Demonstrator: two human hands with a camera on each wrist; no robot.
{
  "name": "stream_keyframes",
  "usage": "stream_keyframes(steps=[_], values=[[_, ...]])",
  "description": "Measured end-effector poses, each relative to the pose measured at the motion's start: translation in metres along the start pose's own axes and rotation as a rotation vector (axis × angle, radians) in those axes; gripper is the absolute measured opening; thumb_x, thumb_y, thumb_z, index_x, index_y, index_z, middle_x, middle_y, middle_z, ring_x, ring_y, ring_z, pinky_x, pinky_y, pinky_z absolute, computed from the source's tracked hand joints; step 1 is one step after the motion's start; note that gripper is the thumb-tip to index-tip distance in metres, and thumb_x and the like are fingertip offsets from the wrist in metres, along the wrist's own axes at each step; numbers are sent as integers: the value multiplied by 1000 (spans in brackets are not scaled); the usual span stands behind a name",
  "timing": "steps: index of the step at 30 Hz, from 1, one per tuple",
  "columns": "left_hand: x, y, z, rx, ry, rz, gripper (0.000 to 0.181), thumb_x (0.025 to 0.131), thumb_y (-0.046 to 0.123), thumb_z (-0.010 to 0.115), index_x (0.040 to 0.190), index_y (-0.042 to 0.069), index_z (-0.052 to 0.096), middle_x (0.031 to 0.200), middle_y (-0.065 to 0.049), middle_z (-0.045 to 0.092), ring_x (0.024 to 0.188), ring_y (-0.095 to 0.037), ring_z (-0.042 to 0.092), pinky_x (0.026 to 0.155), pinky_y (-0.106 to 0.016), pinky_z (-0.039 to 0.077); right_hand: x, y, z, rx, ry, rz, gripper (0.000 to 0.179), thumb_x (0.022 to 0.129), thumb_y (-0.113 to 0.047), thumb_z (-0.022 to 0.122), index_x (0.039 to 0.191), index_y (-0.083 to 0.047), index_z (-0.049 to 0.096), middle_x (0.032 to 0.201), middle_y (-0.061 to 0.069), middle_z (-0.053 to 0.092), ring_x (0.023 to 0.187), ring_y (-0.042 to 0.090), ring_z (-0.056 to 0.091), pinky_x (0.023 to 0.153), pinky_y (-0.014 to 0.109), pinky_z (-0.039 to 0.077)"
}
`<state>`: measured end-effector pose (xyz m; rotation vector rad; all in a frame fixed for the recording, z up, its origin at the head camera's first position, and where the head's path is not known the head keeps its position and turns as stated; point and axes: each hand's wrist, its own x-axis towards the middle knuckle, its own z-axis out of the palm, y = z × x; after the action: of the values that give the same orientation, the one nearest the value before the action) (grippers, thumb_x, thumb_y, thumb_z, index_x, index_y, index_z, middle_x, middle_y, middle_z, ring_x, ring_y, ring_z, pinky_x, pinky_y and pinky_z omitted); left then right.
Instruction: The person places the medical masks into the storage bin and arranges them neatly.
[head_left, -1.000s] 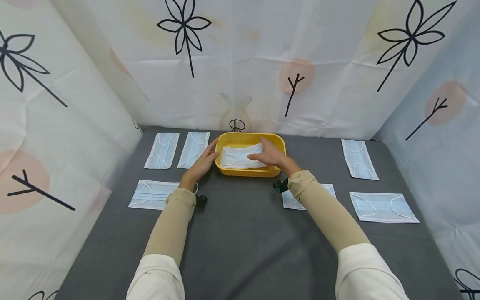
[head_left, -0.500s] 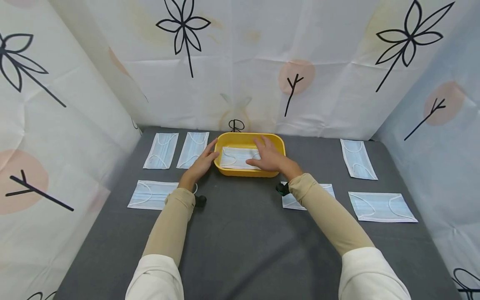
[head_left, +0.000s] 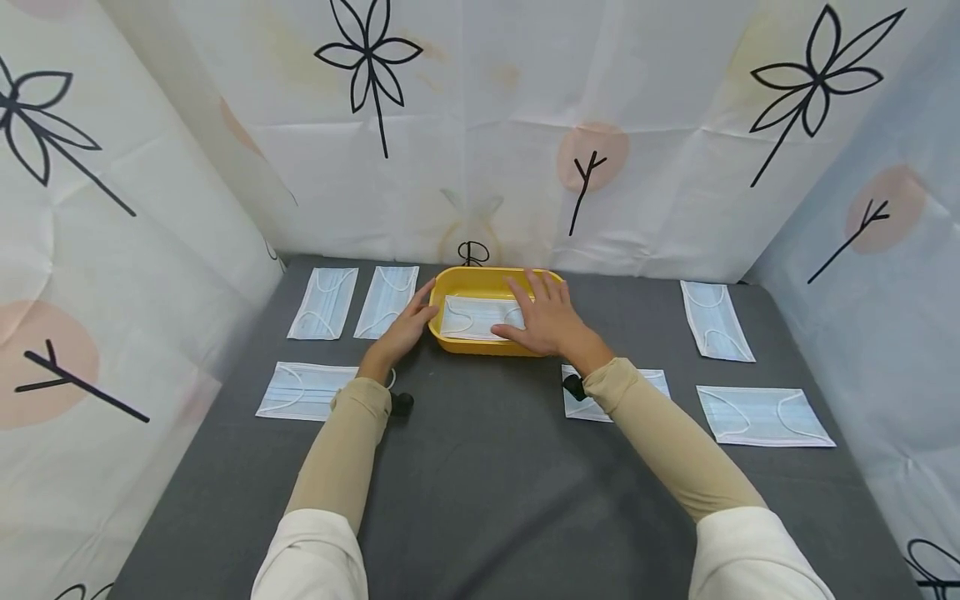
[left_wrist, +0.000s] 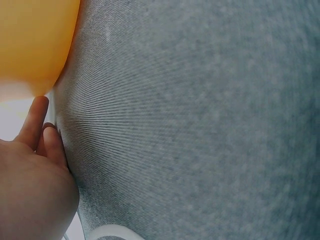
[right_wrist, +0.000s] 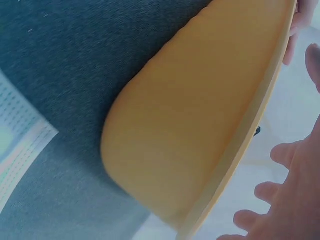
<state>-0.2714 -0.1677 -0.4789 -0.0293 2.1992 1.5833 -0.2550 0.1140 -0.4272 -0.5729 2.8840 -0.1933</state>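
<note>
A yellow plastic tub [head_left: 487,346] sits at the back middle of the grey table. Inside it lies a pale blue face mask [head_left: 480,318] with white ear loops. My left hand [head_left: 401,333] is at the tub's left side, its extended fingers against the wall; part of the same hand [left_wrist: 37,185] shows beside the tub [left_wrist: 35,45] in the left wrist view. Over the tub's right part, my right hand [head_left: 551,321] spreads its fingers and holds nothing. In the right wrist view, those fingers [right_wrist: 285,155] are above the tub's rim.
Face masks lie flat on the table [head_left: 480,483]: two at the back left, one [head_left: 300,390] partly under my left arm, one [head_left: 652,379] partly under my right forearm, and two [head_left: 765,415] at the right. Patterned white cloth [head_left: 480,192] walls the back and sides.
My right hand has loosened from the mask in the tub, spread its fingers, and drawn slightly to the right. The mask stays in the tub. My left hand has barely moved.
</note>
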Motion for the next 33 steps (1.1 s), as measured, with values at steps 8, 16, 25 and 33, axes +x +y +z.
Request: stream_keyframes(steps=[8,16,25,33], values=[[6,-13,2,5,46,39,58,108,44,42,159,52,17,161,-12,37,151,-33,33,129,-57,13,-14,9,2,-22,42,-20,97,94,-77,42,166,-20,11,173,14,-1,158,45,4,124,69,6],[5,-12,3,7,42,45,58,108,44,40,159,52,16,160,-12,38,150,-33,34,128,-60,13,-30,23,1,25,62,15,96,94,-76,44,166,-18,15,173,17,0,157,47,6,124,70,5],[6,-13,3,5,30,59,58,108,46,40,159,53,14,164,-10,33,153,-32,28,128,-61,10,-48,44,0,34,61,52,97,95,-71,47,166,-16,9,173,19,0,158,48,3,124,70,1],[3,-8,-1,-80,-23,37,58,110,42,38,161,48,13,172,-1,17,160,-28,10,129,-58,0,-67,59,5,99,73,95,97,96,-67,52,166,-14,9,172,21,-2,157,49,-1,123,71,-1]])
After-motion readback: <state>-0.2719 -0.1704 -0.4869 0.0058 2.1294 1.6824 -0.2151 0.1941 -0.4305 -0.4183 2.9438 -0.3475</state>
